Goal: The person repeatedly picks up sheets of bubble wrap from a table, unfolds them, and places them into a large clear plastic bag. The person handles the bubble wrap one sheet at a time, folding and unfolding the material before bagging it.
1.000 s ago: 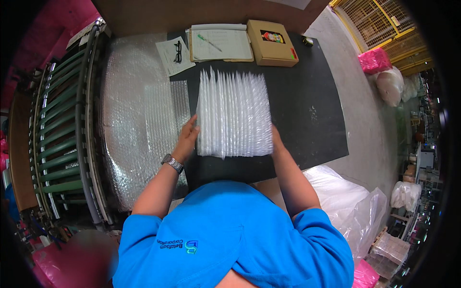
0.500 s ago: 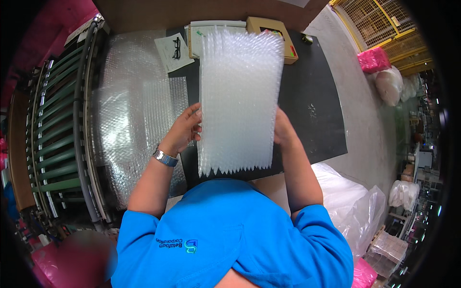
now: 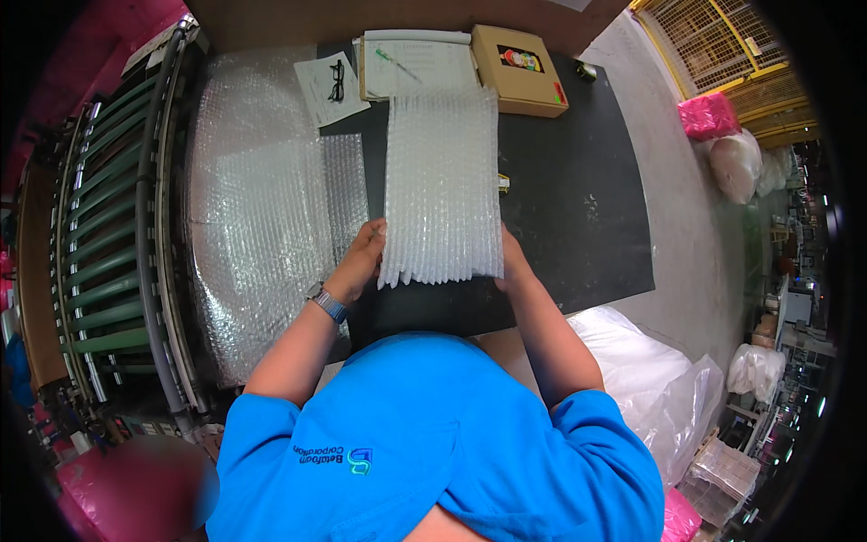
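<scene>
A thick stack of bubble wrap sheets [image 3: 441, 181], its near edge jagged, is between my hands over the dark table [image 3: 578, 208]. At the stack's left edge, near its front corner, my left hand [image 3: 363, 257] is closed on it. My right hand [image 3: 513, 260] grips the opposite edge, its fingertips partly hidden by the stack. More bubble wrap sheets [image 3: 253, 235] lie flat to the left, with a narrower piece [image 3: 345, 176] beside them. Just right of the stack, a small yellow object [image 3: 504, 183] rests on the table.
Behind the stack lie a clipboard with papers [image 3: 433, 56] and a green pen [image 3: 394, 63], black glasses [image 3: 337, 81] on a sheet, and a cardboard box [image 3: 517, 95]. A roller conveyor [image 3: 113, 235] runs along the left. White plastic sheeting [image 3: 623, 361] bulges at the lower right.
The stack has come down toward the table and tipped flatter, uncovering the clipboard, the box and the small yellow object. Both hands moved down with it, still at its sides.
</scene>
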### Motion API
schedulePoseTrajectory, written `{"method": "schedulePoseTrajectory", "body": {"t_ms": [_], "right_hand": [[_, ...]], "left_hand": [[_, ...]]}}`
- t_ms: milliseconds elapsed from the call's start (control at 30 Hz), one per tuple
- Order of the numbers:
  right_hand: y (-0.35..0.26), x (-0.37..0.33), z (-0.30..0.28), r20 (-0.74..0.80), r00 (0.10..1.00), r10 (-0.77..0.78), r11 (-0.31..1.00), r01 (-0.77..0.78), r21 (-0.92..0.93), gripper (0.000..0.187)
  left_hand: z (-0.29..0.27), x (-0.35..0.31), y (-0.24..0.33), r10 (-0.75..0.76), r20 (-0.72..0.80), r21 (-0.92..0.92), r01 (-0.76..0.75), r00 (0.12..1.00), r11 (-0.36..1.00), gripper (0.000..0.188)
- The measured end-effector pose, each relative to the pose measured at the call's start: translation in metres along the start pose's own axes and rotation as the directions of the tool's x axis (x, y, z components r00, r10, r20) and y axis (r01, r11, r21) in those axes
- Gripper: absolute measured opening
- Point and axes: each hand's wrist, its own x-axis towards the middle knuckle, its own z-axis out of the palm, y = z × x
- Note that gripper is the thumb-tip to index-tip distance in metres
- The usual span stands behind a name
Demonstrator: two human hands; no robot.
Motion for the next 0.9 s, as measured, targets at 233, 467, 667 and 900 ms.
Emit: {"method": "schedulePoseTrajectory", "body": {"t_ms": [233, 467, 667, 900], "right_hand": [[0.027, 0.018, -0.011, 0.129, 0.991, -0.042, 0.998, 0.035, 0.057, 0.051], [-0.022, -0.017, 0.004, 0.050, 0.976, -0.212, 0.977, 0.210, 0.034, 0.053], [-0.055, -0.037, -0.015, 0.163, 0.870, -0.466, 0.867, 0.412, 0.282, 0.046], [-0.062, -0.034, -0.011, 0.284, 0.722, -0.630, 0.746, 0.461, 0.481, 0.056]], "left_hand": [[-0.008, 0.010, -0.031, 0.066, 0.013, 0.103, -0.067, 0.998, 0.992, 0.058], [-0.017, -0.002, 0.033, 0.207, 0.170, 0.077, -0.222, 0.964, 0.972, 0.054], [0.013, -0.060, 0.116, 0.409, 0.238, 0.009, -0.423, 0.881, 0.906, 0.055], [0.032, -0.068, 0.138, 0.439, 0.173, -0.002, -0.445, 0.882, 0.895, 0.047]]}}
